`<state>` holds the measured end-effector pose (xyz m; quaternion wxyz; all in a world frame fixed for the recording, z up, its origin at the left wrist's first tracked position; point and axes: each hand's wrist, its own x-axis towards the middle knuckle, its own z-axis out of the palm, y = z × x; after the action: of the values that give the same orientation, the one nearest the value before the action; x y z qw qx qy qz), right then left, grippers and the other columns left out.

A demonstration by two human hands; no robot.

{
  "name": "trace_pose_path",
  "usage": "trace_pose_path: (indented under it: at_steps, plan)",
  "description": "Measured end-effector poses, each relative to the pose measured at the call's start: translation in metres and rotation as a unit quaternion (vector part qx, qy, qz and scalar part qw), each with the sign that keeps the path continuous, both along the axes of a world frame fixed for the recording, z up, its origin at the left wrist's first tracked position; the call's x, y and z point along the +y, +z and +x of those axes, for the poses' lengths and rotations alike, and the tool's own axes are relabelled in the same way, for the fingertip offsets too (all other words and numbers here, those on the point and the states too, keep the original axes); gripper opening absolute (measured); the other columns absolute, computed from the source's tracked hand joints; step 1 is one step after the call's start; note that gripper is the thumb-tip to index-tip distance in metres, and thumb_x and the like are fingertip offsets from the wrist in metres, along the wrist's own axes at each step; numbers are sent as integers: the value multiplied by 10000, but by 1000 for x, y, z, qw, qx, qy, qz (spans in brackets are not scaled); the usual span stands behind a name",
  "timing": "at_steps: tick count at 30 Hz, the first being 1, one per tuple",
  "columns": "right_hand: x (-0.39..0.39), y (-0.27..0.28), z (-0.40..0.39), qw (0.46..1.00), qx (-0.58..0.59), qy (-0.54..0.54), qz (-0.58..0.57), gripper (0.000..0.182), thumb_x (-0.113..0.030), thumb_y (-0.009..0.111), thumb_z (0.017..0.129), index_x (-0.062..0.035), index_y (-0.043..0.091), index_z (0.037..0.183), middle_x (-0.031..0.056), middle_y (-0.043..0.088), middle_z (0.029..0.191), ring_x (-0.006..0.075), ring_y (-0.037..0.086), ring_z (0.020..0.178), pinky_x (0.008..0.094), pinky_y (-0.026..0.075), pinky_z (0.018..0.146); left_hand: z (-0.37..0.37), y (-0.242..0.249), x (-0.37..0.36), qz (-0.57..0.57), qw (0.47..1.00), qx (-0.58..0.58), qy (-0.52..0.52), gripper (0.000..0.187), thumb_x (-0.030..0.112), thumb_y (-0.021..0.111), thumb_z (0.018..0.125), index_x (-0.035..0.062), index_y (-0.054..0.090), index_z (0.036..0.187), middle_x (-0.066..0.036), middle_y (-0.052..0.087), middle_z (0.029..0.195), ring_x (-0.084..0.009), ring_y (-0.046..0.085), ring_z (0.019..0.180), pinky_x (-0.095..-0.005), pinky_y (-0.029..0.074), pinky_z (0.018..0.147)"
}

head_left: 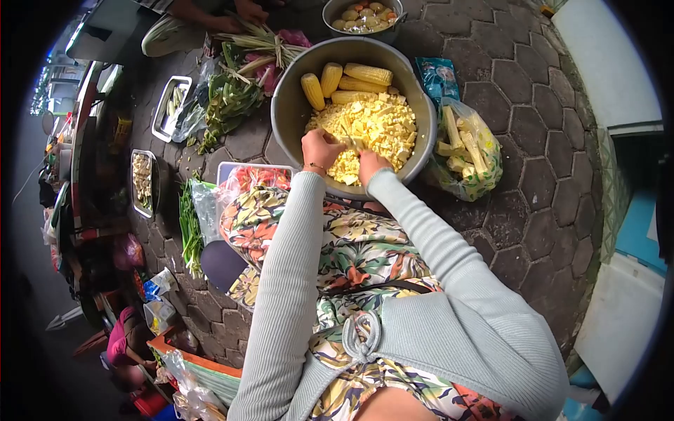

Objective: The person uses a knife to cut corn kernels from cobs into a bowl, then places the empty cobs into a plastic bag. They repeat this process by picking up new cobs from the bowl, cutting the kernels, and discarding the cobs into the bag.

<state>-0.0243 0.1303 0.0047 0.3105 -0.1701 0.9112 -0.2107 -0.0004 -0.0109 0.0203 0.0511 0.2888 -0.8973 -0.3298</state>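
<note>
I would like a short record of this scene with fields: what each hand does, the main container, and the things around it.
left hand: over the cut corn, seems to grip a piece
right hand: in the bowl, seems to hold a thin blade; grip unclear
metal bowl: holds cut corn and whole corn cobs
plastic bag: right of the bowl, holds bare cobs
small pot: beyond the bowl
leafy greens: left of the bowl
ground: paving stones

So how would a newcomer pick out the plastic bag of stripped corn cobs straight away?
Start at the big metal basin of cut corn where both hands work. Just beyond its rim, by the right hand, sits the clear bag. Unlike the basin's yellow ears, it holds only pale bare cobs.
</note>
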Motion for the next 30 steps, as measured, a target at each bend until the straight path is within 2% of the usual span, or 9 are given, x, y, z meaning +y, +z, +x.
trace_pose_path:
  at_steps: [3, 7, 13, 17, 18, 23, 27, 29, 30]
  plan:
    - [5, -4, 3, 997, -1, 45, 59, 276, -145, 344, 854, 35, 508, 982, 203, 581, 948, 299, 583, 878, 384, 475, 740, -3, 4, 2, 15, 1000, -17, 7, 305, 200, 769, 470, -7, 592, 608, -93, 597, 590, -166, 582, 542, -273, 463, 542]
    - [-13, -25, -8, 999, 4, -22, 26, 253, -156, 374, 849, 2, 541, 956, 202, 589, 914, 313, 585, 855, 412, 466, 733, -1, -3, 1, -6, 999, -42, 9, 309, 210, 767, 471, -3, 593, 613, -96, 601, 599, -181, 586, 547, -282, 467, 550]
    - [2, -12, -12, 997, -1, 43, 66, 267, -141, 389, 822, -1, 545, 988, 192, 594, 919, 301, 581, 881, 395, 466, 754, -5, 2, 5, 10, 999, -33, -8, 317, 222, 767, 467, -1, 589, 607, -99, 601, 606, -180, 586, 562, -282, 467, 564]
    - [-6, -39, -29, 987, -39, 79, 135, 272, -158, 414, 825, -22, 587, 984, 154, 568, 1040, 272, 552, 973, 355, 465, 793, -7, -4, 6, -11, 1000, -24, -10, 319, 224, 764, 464, -1, 583, 598, -106, 591, 587, -190, 581, 555, -284, 464, 558]
    - [-4, -43, -30, 985, -44, 88, 142, 278, -147, 425, 802, -29, 580, 1000, 168, 565, 1033, 274, 550, 971, 356, 460, 798, -6, -3, 6, 2, 1000, -21, -11, 304, 232, 730, 470, 10, 563, 593, -139, 582, 614, -268, 576, 593, -337, 461, 581]
    - [9, -59, -33, 983, -29, 79, 160, 311, -148, 428, 769, -31, 578, 1014, 182, 562, 1025, 279, 548, 970, 356, 451, 810, -3, -15, 3, -30, 999, -9, 37, 322, 217, 724, 497, 6, 562, 678, -155, 588, 677, -285, 580, 655, -338, 462, 621]
    - [9, -54, -39, 956, -28, 226, 184, 331, -193, 419, 780, -13, 583, 1003, 179, 567, 1028, 305, 543, 975, 376, 440, 819, -3, -8, 0, 10, 997, -42, 71, 315, 190, 711, 531, -2, 555, 726, -173, 581, 731, -298, 571, 713, -344, 456, 661]
    - [21, -46, -39, 971, -51, 176, 156, 329, -196, 426, 772, -16, 592, 992, 189, 565, 1022, 306, 546, 965, 363, 444, 814, -4, -7, 0, 30, 997, -41, 59, 254, 124, 688, 537, 11, 563, 726, -165, 560, 760, -303, 554, 735, -348, 446, 665]
    - [28, -32, -34, 976, -25, 171, 130, 316, -176, 409, 782, -16, 578, 996, 192, 577, 974, 320, 552, 932, 373, 452, 785, -5, -7, -1, 1, 1000, 13, -14, 238, 95, 675, 533, 22, 569, 733, -160, 547, 771, -307, 547, 739, -349, 443, 660]
